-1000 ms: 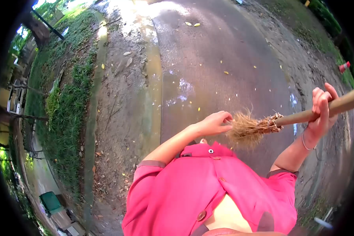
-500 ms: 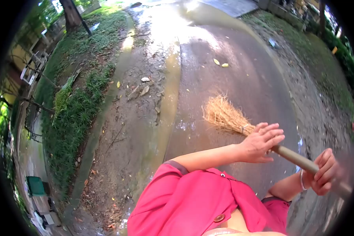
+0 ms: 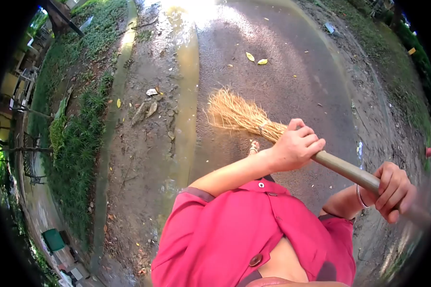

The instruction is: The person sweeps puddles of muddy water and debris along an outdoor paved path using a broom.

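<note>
A straw broom [image 3: 237,112] with a long, thick handle slants across the front of my body, its bristles fanned out to the left over the wet road. My left hand [image 3: 299,146] is closed around it just behind the metal binding ring, where bristles and handle meet. Farther down the handle, at the right, my right hand [image 3: 392,191] wraps its fingers around it; a bangle is on that wrist. The handle's far end blurs at the right edge. Part of my foot [image 3: 254,146] shows beneath the broom.
Yellow leaves [image 3: 256,58] lie on the wet road [image 3: 282,81] ahead. Along the left run a muddy strip [image 3: 143,138] with stones and debris, a low curb and green plants [image 3: 84,153]. Mud and grass border the right side. A green bin [image 3: 53,240] stands at lower left.
My left hand's fingers, outstretched before, are now curled around the broom. The bristles have shifted left and slightly up in view. My right hand keeps its grip.
</note>
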`<state>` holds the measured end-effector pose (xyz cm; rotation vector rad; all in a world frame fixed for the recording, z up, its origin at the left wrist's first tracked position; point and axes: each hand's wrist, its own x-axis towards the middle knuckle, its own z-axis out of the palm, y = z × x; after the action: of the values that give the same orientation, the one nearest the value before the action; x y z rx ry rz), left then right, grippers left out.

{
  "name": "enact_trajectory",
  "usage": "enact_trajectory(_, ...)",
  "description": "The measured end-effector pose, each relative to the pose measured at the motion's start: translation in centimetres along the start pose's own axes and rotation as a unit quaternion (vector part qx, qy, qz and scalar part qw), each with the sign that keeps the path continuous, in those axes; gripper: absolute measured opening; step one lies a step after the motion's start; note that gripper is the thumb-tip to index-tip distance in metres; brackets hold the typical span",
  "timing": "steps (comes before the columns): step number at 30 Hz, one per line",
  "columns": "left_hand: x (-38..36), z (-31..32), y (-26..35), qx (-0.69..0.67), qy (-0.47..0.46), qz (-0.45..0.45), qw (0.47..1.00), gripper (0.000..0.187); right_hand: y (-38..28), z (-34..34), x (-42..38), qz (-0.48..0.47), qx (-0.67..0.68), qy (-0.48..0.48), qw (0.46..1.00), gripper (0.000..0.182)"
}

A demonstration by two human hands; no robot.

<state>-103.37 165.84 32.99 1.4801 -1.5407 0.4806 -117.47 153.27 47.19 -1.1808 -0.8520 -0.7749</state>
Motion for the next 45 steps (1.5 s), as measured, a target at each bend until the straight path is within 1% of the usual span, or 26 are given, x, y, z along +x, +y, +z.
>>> enact_trajectory(3, 3.0, 3.1, -6.4, 0.03, 0.015, -0.006, 0.999, 0.032, 3.8, -6.6, 2.2, 0.001, 0.022, -0.029, 0.999, 0.024)
enact_trajectory(7, 8.1, 6.0, -14.5, 0.054, -0.002, -0.016, 0.998, 0.03, 7.1, -14.6, 5.9, 0.016, 0.06, -0.012, 0.998, 0.023)
enact_trajectory(9, 9.7, 7.2, -17.9, 0.062, -0.049, -0.035, 0.996, 0.027, 7.5, -17.2, 7.8, -0.08, 0.086, 0.069, 0.991, 0.021)
enact_trajectory(12, 12.5, 9.0, -23.2, 0.071, -0.089, -0.007, 0.994, 0.026, 8.8, -20.8, 9.8, -0.074, 0.068, 0.038, 0.994, 0.02)
enact_trajectory(14, 14.1, 11.6, -26.7, 0.015, -0.073, 0.0, 0.997, 0.023, 9.6, -22.6, 10.6, -0.061, 0.045, 0.043, 0.996, 0.019)
enact_trajectory(16, 15.8, 14.3, -29.5, -0.081, -0.187, 0.062, 0.977, 0.021, 10.2, -23.6, 11.1, -0.068, 0.05, 0.017, 0.996, 0.018)
enact_trajectory(17, 16.8, 16.0, -30.5, -0.101, -0.172, 0.098, 0.975, 0.017, 10.3, -24.2, 11.5, -0.071, 0.041, 0.001, 0.997, 0.016)
enact_trajectory(18, 18.1, 17.3, -31.4, -0.146, -0.189, 0.127, 0.963, 0.016, 10.9, -24.8, 11.8, -0.093, 0.044, -0.042, 0.994, 0.023)
enact_trajectory(20, 20.7, 19.8, -32.4, -0.219, -0.235, 0.174, 0.931, 0.017, 10.9, -25.2, 11.8, -0.11, 0.015, -0.06, 0.992, 0.025)
enact_trajectory(21, 21.9, 21.0, -32.6, -0.241, -0.263, 0.194, 0.914, 0.019, 9.7, -25.4, 10.9, -0.102, -0.08, -0.036, 0.991, 0.025)
enact_trajectory(22, 22.8, 21.8, -32.7, -0.326, -0.253, 0.196, 0.89, 0.021, 9.3, -24.5, 10.6, -0.094, -0.19, 0.01, 0.977, 0.024)
enact_trajectory(24, 24.8, 23.5, -33.8, -0.319, -0.335, 0.229, 0.856, 0.02, 9.8, -22.0, 10.9, -0.068, -0.413, 0.117, 0.901, 0.02)
enact_trajectory(26, 25.7, 27.3, -35.6, -0.341, -0.318, 0.26, 0.846, 0.02, 10.6, -19.5, 12.7, -0.093, -0.504, 0.211, 0.832, 0.024)
enact_trajectory(28, 24.9, 31.9, -36.8, -0.366, -0.297, 0.29, 0.833, 0.021, 9.4, -16.7, 14.1, -0.16, -0.539, 0.363, 0.743, 0.027)
enact_trajectory(29, 23.7, 34.6, -37.3, -0.344, -0.303, 0.275, 0.845, 0.021, 8.7, -15.3, 14.4, -0.181, -0.647, 0.412, 0.615, 0.02)
enact_trajectory(30, 22.6, 37.4, -37.9, -0.321, -0.307, 0.26, 0.857, 0.02, 5.8, -13.6, 13.2, -0.159, -0.642, 0.432, 0.613, 0.015)
enact_trajectory(32, 19.6, 42.3, -39.3, -0.285, -0.327, 0.228, 0.871, 0.016, 6.4, -13.3, 13.3, -0.3, -0.606, 0.594, 0.436, 0.016)
enact_trajectory(33, 18.1, 44.2, -40.3, -0.267, -0.345, 0.22, 0.873, 0.014, 7.2, -14.4, 11.9, -0.244, -0.574, 0.649, 0.435, 0.019)
enact_trajectory(34, 16.6, 45.8, -41.6, -0.244, -0.363, 0.209, 0.874, 0.012, 8.2, -16.0, 9.0, -0.034, -0.801, 0.55, 0.232, 0.017)
enact_trajectory(35, 14.8, 47.2, -43.1, -0.238, -0.403, 0.195, 0.862, 0.011, 6.2, -17.6, 5.3, -0.035, -0.692, 0.627, 0.356, 0.02)
enact_trajectory(36, 12.7, 48.3, -44.9, -0.229, -0.443, 0.176, 0.849, 0.011, 4.4, -19.1, 1.8, -0.05, -0.557, 0.7, 0.444, 0.023)
enact_trajectory(39, 6.2, 46.7, -50.3, -0.195, -0.496, 0.065, 0.843, 0.011, 4.9, -30.8, -2.9, -0.02, -0.497, 0.772, 0.396, 0.036)
enact_trajectory(41, 3.7, 42.4, -53.4, -0.162, -0.535, -0.023, 0.829, 0.013, 7.9, -38.5, -4.0, 0.038, -0.447, 0.795, 0.408, 0.036)
enact_trajectory(43, 1.6, 37.2, -57.3, -0.106, -0.583, -0.101, 0.799, 0.014, 13.5, -45.5, -6.2, 0.117, -0.383, 0.83, 0.387, 0.034)
enact_trajectory(44, 0.5, 34.9, -59.8, -0.071, -0.631, -0.161, 0.756, 0.014, 16.2, -48.9, -7.3, 0.158, -0.35, 0.843, 0.378, 0.034)
enact_trajectory(45, -0.7, 32.6, -62.2, -0.029, -0.674, -0.214, 0.707, 0.014, 17.7, -52.0, -11.7, 0.12, -0.134, 0.862, 0.473, 0.032)
